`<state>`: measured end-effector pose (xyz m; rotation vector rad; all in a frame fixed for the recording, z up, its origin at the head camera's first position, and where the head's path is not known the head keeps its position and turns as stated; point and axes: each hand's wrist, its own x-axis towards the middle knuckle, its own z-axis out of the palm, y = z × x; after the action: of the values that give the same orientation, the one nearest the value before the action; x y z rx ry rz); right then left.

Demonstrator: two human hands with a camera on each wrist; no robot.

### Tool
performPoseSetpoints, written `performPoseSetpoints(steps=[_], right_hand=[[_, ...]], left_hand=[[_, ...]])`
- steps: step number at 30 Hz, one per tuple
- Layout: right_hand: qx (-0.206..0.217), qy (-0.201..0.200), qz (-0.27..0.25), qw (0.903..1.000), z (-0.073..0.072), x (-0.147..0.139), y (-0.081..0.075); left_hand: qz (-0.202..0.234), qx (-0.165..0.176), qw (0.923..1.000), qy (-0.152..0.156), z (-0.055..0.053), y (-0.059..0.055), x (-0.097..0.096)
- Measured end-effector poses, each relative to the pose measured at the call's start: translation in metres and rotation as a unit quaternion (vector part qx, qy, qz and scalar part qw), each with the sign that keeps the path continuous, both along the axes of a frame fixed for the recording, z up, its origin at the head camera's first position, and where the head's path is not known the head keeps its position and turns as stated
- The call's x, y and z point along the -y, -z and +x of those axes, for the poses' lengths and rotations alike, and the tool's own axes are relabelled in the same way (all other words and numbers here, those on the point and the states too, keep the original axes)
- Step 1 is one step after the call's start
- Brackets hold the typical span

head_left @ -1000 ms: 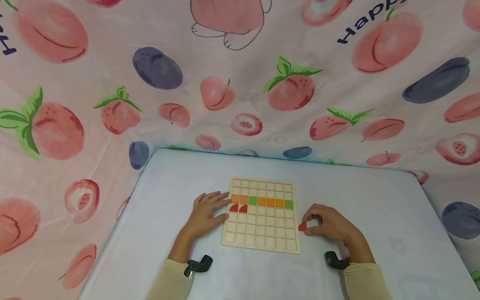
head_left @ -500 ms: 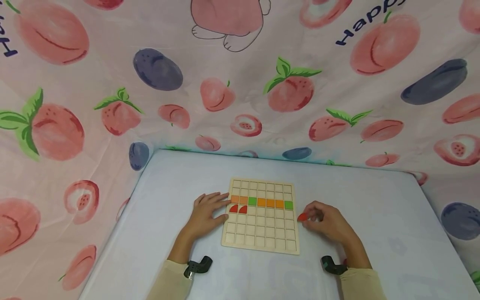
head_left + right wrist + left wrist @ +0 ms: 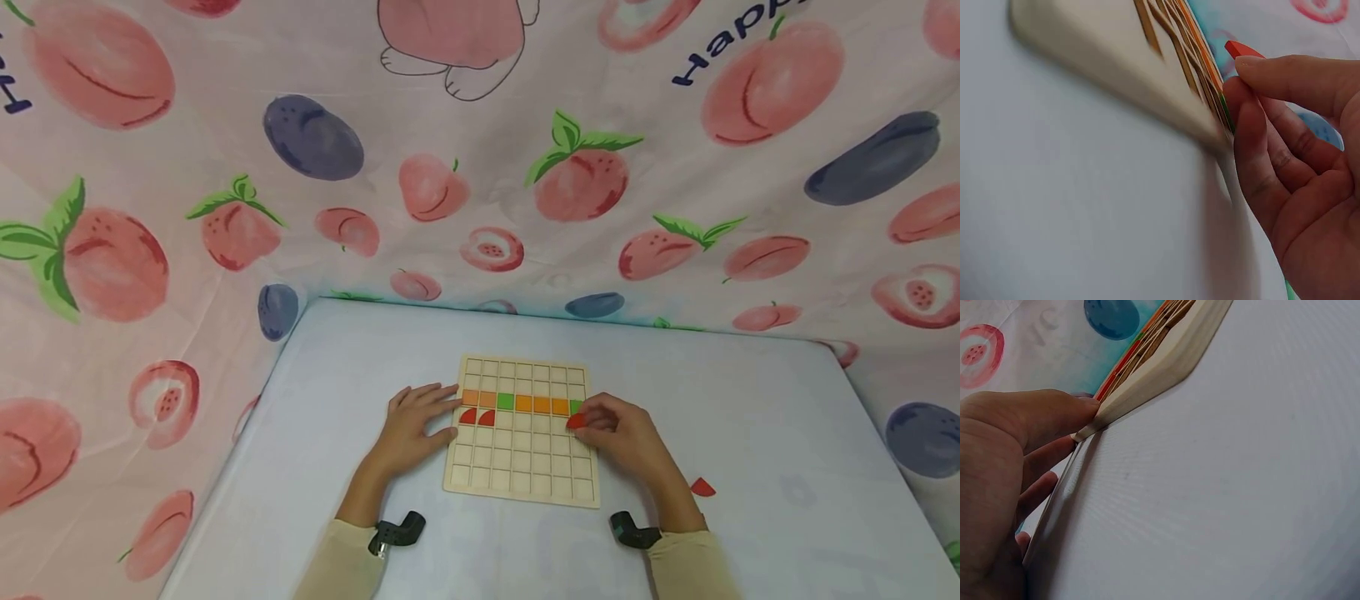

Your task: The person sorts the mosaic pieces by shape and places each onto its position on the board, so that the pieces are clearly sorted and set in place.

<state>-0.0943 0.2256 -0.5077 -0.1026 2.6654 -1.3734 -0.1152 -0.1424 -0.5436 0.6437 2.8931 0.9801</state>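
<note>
A square wooden grid board (image 3: 521, 462) lies on the table. One of its rows holds orange tiles (image 3: 542, 405) and green tiles (image 3: 506, 402); below it at the left sit two red quarter-circle pieces (image 3: 487, 418). My left hand (image 3: 408, 427) rests at the board's left side with spread fingers, its thumb (image 3: 1066, 411) touching the edge. Between thumb and fingertips my right hand (image 3: 628, 435) pinches another red quarter-circle piece (image 3: 576, 422), over the board's right side near the row's last green tile. In the right wrist view this red piece (image 3: 1242, 50) sticks out past the thumb.
One more red piece (image 3: 702, 487) lies on the white table (image 3: 795, 433), right of my right forearm. A black wrist camera (image 3: 634, 531) sits on the right wrist, and another camera (image 3: 400, 529) on the left. Fruit-printed cloth (image 3: 495, 167) walls the back and sides.
My right hand has carried the red piece left, from beside the board to over its right columns. The loose red piece on the table has come into view. My left hand has stayed put.
</note>
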Motion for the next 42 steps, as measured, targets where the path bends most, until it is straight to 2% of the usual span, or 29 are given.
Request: performPoseSetpoints(steps=[14, 22, 27, 32, 42], right_hand=[[-0.001, -0.039, -0.039, 0.9985, -0.009, 0.050, 0.003], [-0.013, -0.046, -0.071, 0.9963, -0.015, 0.070, 0.004], [0.011, -0.012, -0.080, 0.9967, -0.022, 0.081, 0.007], [0.046, 0.035, -0.111, 0.9921, -0.027, 0.088, 0.012], [0.030, 0.041, -0.063, 0.9968, -0.026, 0.096, 0.015]], left_hand=[[-0.002, 0.014, 0.9999, 0.000, -0.001, -0.002, 0.000], [0.005, 0.003, 1.0000, 0.002, -0.001, -0.002, 0.000], [0.014, -0.006, 0.9999, 0.003, 0.000, -0.003, -0.001], [0.006, 0.007, 1.0000, 0.002, -0.001, -0.003, 0.000], [-0.008, 0.020, 0.9998, -0.001, -0.002, -0.001, 0.000]])
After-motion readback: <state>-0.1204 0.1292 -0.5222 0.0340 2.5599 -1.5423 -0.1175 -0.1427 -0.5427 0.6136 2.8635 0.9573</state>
